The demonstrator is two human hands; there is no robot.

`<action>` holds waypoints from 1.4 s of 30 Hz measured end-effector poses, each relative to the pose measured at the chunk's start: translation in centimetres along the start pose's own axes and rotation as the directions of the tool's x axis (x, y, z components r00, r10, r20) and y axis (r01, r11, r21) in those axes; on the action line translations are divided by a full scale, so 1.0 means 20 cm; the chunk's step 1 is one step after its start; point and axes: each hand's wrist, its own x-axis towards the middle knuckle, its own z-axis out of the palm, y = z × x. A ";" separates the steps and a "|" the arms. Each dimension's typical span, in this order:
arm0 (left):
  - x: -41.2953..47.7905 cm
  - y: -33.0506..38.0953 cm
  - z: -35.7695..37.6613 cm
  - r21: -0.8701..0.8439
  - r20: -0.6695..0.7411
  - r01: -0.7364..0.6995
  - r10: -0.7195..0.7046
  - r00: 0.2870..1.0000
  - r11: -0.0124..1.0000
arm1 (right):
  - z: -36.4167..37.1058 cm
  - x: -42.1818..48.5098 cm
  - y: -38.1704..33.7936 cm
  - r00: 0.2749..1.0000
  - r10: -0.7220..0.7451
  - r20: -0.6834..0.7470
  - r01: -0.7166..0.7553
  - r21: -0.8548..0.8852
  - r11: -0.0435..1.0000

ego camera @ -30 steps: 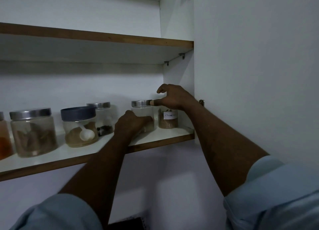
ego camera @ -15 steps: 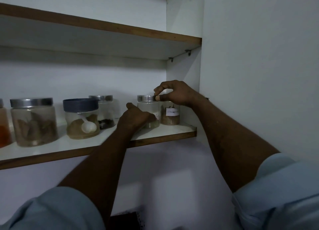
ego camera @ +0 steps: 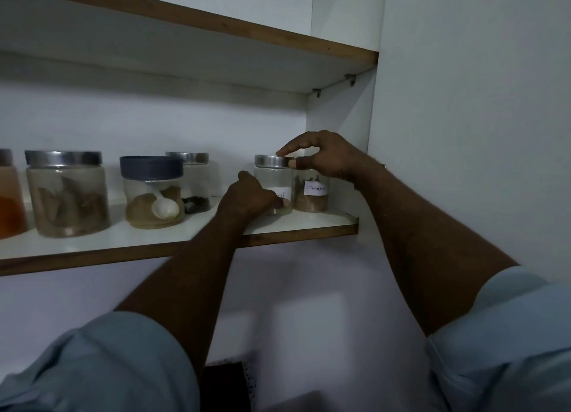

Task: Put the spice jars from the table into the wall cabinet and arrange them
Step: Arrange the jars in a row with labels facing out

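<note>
Small labelled jar (ego camera: 273,183) stands on the lower shelf (ego camera: 315,226) of the wall cabinet, just beside the cinnamon jar (ego camera: 311,195) near the right wall. Left hand (ego camera: 251,195) wraps its base, right hand (ego camera: 324,158) pinches the metal lid (ego camera: 273,160) rim. Glass looks smooth, breakable, nearly empty so light; grip body low, not the lid. Shelf is slick white laminate, dim light, tight corner.
</note>
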 end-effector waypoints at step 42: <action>-0.38 -0.24 -0.45 0.324 -0.130 -0.015 0.061 0.990 0.946 | 0.10 0.03 -0.14 0.881 -0.085 -0.465 0.080 -0.031 0.996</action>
